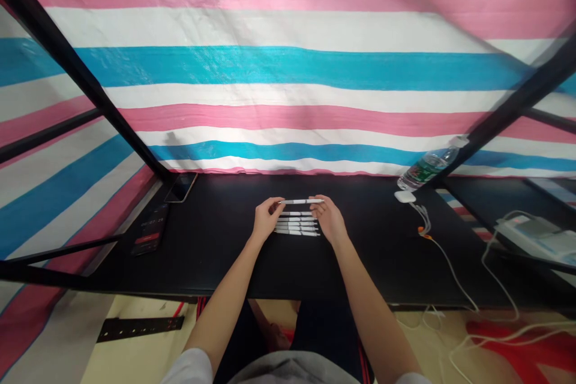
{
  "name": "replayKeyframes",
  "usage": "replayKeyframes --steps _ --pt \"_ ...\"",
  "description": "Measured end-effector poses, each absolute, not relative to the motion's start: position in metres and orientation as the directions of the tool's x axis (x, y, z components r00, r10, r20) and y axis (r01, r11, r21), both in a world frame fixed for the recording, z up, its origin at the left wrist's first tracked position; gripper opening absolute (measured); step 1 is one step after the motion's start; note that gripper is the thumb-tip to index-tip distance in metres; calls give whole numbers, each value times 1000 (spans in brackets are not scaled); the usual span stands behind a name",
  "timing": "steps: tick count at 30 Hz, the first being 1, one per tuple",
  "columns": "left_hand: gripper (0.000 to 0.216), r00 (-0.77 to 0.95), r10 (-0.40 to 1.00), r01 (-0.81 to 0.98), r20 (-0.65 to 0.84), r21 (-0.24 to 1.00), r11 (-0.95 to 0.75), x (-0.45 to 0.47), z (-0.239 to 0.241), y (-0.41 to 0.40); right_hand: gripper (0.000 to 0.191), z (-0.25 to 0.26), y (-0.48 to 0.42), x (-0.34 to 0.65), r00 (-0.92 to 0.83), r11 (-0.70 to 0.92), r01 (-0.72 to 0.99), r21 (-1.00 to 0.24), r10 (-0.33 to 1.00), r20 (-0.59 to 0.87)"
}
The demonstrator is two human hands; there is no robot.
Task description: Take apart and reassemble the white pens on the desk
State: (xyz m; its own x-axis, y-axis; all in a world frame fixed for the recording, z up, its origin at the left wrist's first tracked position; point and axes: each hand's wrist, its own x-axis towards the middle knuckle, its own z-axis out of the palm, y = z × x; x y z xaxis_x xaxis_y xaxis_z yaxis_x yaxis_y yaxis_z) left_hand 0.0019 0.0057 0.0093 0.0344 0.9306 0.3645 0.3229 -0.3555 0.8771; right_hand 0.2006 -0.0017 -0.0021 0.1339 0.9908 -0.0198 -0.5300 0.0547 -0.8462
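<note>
At the black desk (pixel 207 267), beyond a row of pens (pixel 296 228), pinches a white pen (pixel 297 201) at both ends with left hand (pixel 266 217) and right hand (pixel 328 219); could drop it onto the row through uneven grip.
</note>
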Motion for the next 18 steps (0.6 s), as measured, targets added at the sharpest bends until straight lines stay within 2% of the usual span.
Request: replayKeyframes --steps 2,6,10,18 --pt "21 -1 934 350 358 875 -335 -1 6 9 21 -9 0 201 268 131 -355 -926 963 34" --pt "17 32 928 442 371 828 -347 -3 0 13 17 -19 1 201 344 185 -48 -982 926 157" --pt "20 73 935 536 348 776 -331 -4 -6 14 16 -21 -2 199 316 286 157 -945 892 322" --pt "18 123 929 582 348 733 -352 -5 -8 14 21 -27 -2 198 203 274 483 -832 889 411"
